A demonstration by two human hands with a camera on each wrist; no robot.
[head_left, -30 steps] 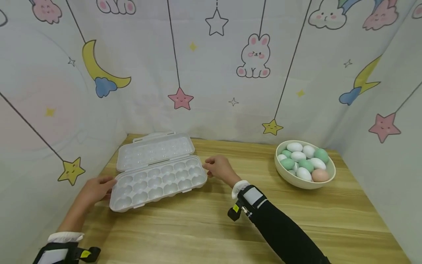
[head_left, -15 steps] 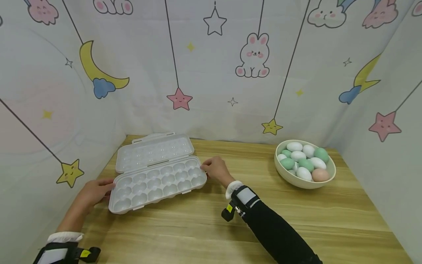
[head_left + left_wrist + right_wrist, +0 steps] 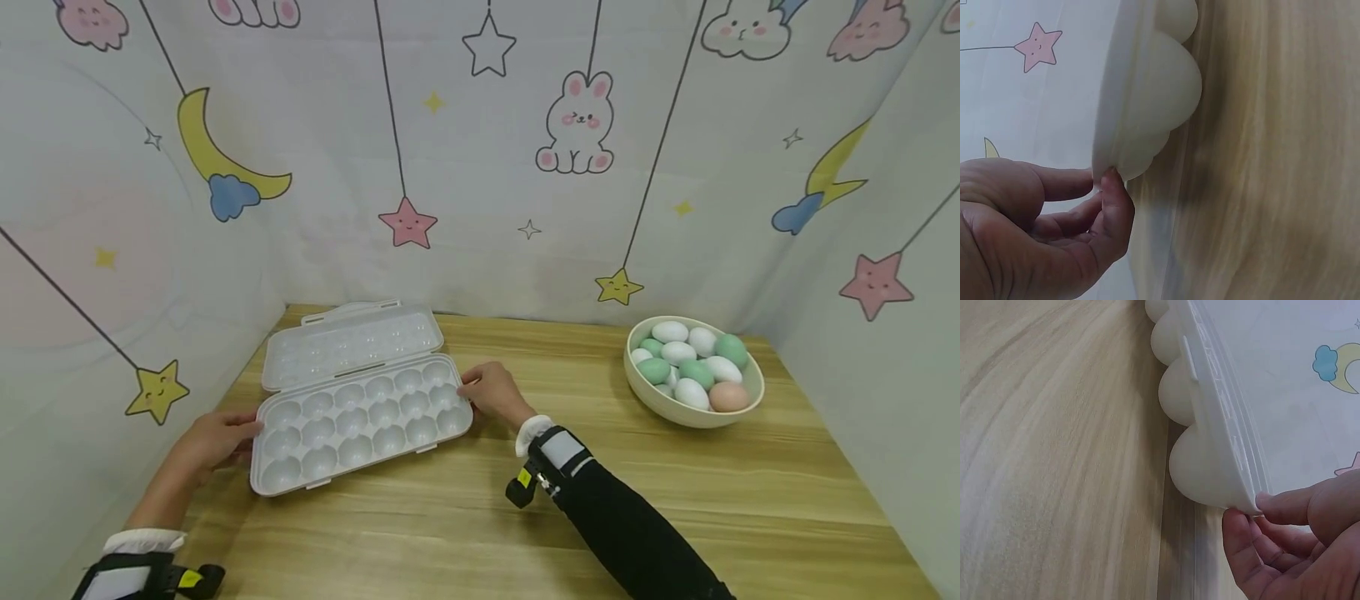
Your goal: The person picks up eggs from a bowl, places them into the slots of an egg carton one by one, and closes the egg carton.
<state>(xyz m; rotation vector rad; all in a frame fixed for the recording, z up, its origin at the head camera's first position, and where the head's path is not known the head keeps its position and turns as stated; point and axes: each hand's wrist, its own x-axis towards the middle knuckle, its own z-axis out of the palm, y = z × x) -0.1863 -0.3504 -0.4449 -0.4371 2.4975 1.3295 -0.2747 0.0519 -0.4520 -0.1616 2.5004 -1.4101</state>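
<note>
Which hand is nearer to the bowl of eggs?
The right hand. It pinches one end of the egg tray, left of the bowl; the left hand pinches the opposite end, farther away.

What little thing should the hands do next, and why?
Probably settle the egg tray flat on the table. The left hand and right hand pinch its ends, its lid is open, its cups look empty and the eggs are in the bowl, so a steady tray would likely help.

Cream bowl (image 3: 675, 412) with white, green and peach eggs (image 3: 678, 353), right of frame. Wood-grain tabletop (image 3: 375, 533), lower part. White curtain (image 3: 487, 142), upper part; printed bunny (image 3: 577, 125), upper centre.
</note>
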